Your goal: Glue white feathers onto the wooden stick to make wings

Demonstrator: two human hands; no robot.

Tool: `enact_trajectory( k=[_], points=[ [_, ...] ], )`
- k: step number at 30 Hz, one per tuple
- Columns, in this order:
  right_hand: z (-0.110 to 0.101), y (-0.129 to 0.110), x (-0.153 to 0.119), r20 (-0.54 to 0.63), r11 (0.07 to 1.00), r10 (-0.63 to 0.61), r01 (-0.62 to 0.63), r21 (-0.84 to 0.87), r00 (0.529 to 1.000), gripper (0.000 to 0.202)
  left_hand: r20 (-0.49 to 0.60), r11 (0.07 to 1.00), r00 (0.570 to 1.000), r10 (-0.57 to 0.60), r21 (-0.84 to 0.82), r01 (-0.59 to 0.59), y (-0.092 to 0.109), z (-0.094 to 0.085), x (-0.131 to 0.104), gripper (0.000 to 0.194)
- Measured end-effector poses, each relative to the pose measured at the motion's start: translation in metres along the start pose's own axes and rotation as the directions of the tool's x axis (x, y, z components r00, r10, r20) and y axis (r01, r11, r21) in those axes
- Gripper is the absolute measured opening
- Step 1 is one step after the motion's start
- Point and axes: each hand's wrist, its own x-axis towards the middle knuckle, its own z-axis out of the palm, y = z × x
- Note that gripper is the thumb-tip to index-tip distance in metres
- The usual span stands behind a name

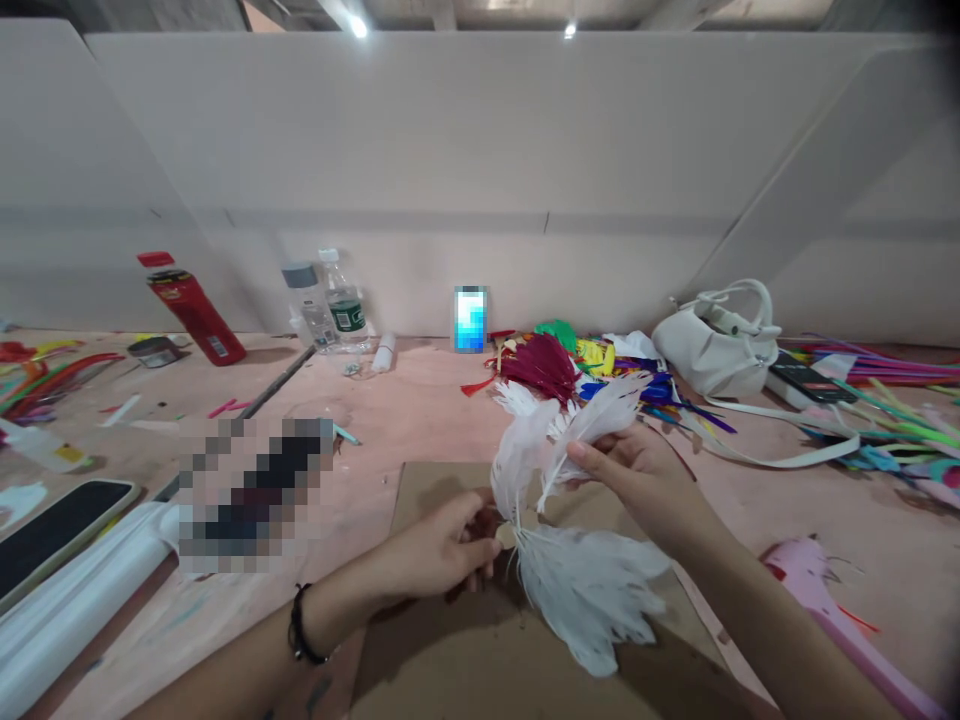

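Note:
My left hand (pixel 457 545) is closed, thumb and fingers pinching a small tan piece (pixel 507 537) where the quills of several white feathers meet. One fan of these white feathers (pixel 589 590) spreads to the lower right, and another bunch (pixel 517 455) rises upward. Higher on the right, my right hand (pixel 634 465) grips a separate white feather (pixel 596 425) between thumb and fingers, its quill end slanting down toward the tan piece. Beneath both hands lies a brown cardboard sheet (pixel 427 660). Whether the right hand's quill touches the tan piece I cannot tell.
Coloured feathers (pixel 536 365) lie behind my hands, beside a white handbag (pixel 716 340). A lit phone (pixel 470 320) leans at the back wall. Bottles (pixel 349 310) stand back left, a red bottle (pixel 195 310) tilting. A pink object (pixel 817 590) lies right.

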Motion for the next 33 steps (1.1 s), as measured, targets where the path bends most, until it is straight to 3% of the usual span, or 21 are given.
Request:
enact_trajectory(
  k=[2,4,10,20,26,33],
  points=[
    [0.002,-0.001,-0.002,0.058,1.0,0.001,0.0,-0.022,0.998,0.029,0.043,0.997,0.999,-0.019,-0.068,0.022,0.002,-0.001,-0.001,0.038],
    [0.005,0.0,-0.003,0.104,1.0,0.004,-0.001,-0.025,0.995,0.026,0.056,0.997,0.998,0.038,-0.075,-0.033,0.005,-0.001,-0.001,0.038],
    [0.013,0.004,-0.007,0.162,0.995,0.05,-0.035,-0.092,0.986,0.023,0.078,0.998,0.996,0.049,0.03,-0.051,0.006,-0.004,0.002,0.037],
    [0.019,0.009,-0.011,0.108,0.966,0.063,-0.034,-0.255,0.992,0.023,0.068,0.999,0.997,0.041,-0.025,-0.039,0.008,-0.001,0.0,0.026],
    [0.019,0.02,-0.012,0.05,0.926,-0.007,0.026,-0.377,0.999,0.022,0.016,0.994,0.996,0.086,0.071,-0.087,0.001,0.001,0.002,0.031],
    [0.02,0.029,-0.013,0.046,0.929,-0.006,0.023,-0.37,0.999,0.023,-0.002,0.99,0.994,0.109,0.09,-0.109,-0.005,0.004,0.006,0.032]
  ],
)
